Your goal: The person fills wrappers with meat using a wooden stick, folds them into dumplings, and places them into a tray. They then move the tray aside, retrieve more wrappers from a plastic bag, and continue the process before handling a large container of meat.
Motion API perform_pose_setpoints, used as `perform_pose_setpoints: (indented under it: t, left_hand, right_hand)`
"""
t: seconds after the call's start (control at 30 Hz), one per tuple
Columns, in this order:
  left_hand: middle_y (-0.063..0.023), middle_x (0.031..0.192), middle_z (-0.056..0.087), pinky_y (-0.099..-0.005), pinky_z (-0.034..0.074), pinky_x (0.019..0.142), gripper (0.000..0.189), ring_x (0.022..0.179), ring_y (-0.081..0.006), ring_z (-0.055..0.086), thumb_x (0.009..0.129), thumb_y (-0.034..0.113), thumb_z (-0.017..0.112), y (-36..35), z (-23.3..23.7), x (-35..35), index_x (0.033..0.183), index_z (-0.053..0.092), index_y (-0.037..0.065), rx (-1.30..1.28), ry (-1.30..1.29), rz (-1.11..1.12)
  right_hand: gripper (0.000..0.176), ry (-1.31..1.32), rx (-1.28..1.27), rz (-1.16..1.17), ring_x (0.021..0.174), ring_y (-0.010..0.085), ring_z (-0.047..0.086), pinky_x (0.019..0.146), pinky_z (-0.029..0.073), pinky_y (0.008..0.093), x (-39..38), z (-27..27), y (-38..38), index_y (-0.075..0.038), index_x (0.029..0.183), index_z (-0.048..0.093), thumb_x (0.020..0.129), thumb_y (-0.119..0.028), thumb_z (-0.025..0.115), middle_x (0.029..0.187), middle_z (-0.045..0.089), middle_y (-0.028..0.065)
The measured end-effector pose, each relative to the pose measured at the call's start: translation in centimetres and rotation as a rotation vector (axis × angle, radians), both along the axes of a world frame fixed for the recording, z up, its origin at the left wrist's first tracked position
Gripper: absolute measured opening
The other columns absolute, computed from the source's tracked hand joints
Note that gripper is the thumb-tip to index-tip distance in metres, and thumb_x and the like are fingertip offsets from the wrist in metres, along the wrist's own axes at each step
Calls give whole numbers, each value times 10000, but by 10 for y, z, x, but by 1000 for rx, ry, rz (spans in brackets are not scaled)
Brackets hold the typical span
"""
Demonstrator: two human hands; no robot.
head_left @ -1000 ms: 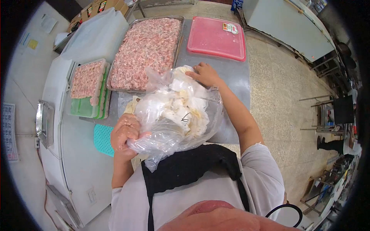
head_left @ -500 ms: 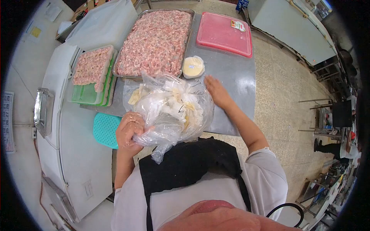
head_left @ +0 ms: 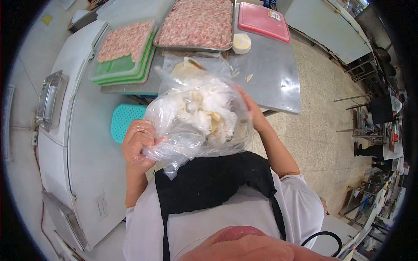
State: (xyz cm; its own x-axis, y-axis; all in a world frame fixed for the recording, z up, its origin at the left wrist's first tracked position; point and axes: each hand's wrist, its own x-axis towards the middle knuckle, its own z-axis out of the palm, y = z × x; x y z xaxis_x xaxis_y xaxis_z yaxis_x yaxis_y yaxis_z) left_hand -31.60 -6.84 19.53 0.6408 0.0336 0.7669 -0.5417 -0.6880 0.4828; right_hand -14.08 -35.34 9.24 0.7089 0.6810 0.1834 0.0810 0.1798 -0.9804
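A clear plastic bag (head_left: 174, 141) with crumpled white and yellowish material inside is in front of my apron, at the near edge of the metal table (head_left: 278, 82). My left hand (head_left: 140, 143) is closed on the gathered left side of the bag. Against the bag's right side lies my right hand (head_left: 251, 106); the bag partly covers its fingers, so their grip is hard to make out. Beyond the bag, a flat clear plastic sheet and small scraps lie on the table.
A large tray of ground meat (head_left: 196, 24) stands at the back, with green-rimmed containers (head_left: 117, 67) to its left. Right of it are a round white-wrapped item (head_left: 241, 43) and a pink lidded box (head_left: 263, 21). A turquoise perforated basket (head_left: 126, 122) sits below the table edge.
The view has shifted, and the table items appear higher. The bag has come off the table toward my body. My right hand has moved from above the tabletop to the bag's right side.
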Motion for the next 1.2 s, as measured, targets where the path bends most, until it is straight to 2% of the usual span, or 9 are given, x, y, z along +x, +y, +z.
perform_pose_setpoints:
  t: [0.03, 0.13, 0.23, 0.33, 0.47, 0.57, 0.63, 0.83, 1.2]
  left_hand:
    - [-75, 734, 572, -368, 468, 649, 345, 707, -274, 574, 585, -11, 815, 9, -4, -19, 695, 498, 71, 3, 59, 14]
    - [-65, 755, 586, -371, 460, 694, 293, 744, -279, 565, 564, 3, 762, 27, -8, -70, 798, 597, 66, 110, 240, 45]
    - [-56, 790, 596, -378, 448, 742, 373, 799, -284, 557, 545, 31, 707, 41, -13, -108, 912, 663, 82, 293, 427, 55]
    - [-61, 826, 598, -389, 439, 781, 378, 844, -290, 555, 562, 51, 677, 48, -18, -133, 937, 678, 96, 366, 508, 55]
    - [-96, 883, 597, -408, 431, 840, 339, 897, -319, 565, 603, 63, 663, 46, -12, -147, 941, 651, 88, 397, 353, 58]
    - [-120, 924, 593, -432, 423, 880, 331, 949, -355, 567, 650, 80, 658, 61, -26, -148, 978, 612, 73, 203, 453, -204]
    - [-128, 924, 590, -444, 424, 870, 307, 955, -370, 563, 685, 103, 653, 70, -55, -152, 984, 594, 66, 190, 525, -207]
    - [-138, 800, 585, -452, 430, 779, 171, 845, -381, 554, 809, 197, 637, 43, -111, -121, 875, 571, 54, 324, 752, -364]
    - [-100, 667, 545, -418, 426, 733, 209, 765, -312, 554, 797, 252, 701, 0, -140, -56, 769, 583, 82, 442, 734, -510]
  right_hand:
    - [1012, -251, -236, -9, 1377, 278, 343, 1130, 274, 414, -20, 5, 11, 10, 1473, 265, 797, -651, 625, 1489, 352, 171]
    - [936, -308, -425, 119, 1363, 317, 364, 1124, 281, 417, -71, -9, 55, -31, 1478, 280, 776, -435, 747, 1469, 381, 179]
    - [722, -539, -494, 158, 1316, 355, 403, 1087, 329, 397, -101, -25, 92, -57, 1417, 388, 825, -310, 714, 1425, 421, 179]
    - [443, -797, -193, 172, 1197, 361, 496, 1000, 401, 389, -125, -18, 121, -19, 1234, 542, 889, -277, 646, 1287, 537, 180]
    - [378, -344, -40, 547, 1049, 334, 582, 921, 437, 412, -158, -10, 140, 9, 1001, 626, 954, -353, 529, 1080, 637, 179]
    - [553, -205, -469, 780, 912, 348, 628, 856, 450, 433, -161, -22, 141, 4, 894, 668, 988, -457, 377, 896, 676, 176]
    - [641, -762, -930, 888, 853, 349, 643, 823, 442, 466, -151, -38, 139, -32, 864, 697, 994, -507, 285, 842, 681, 176]
    - [474, -1087, -1165, 459, 846, 291, 643, 814, 407, 452, -100, -99, 107, -100, 847, 716, 967, -425, 393, 843, 684, 150]
    - [523, -867, -1430, 52, 845, 308, 661, 897, 386, 479, -22, -159, -12, -80, 771, 727, 955, -402, 358, 813, 697, 155]
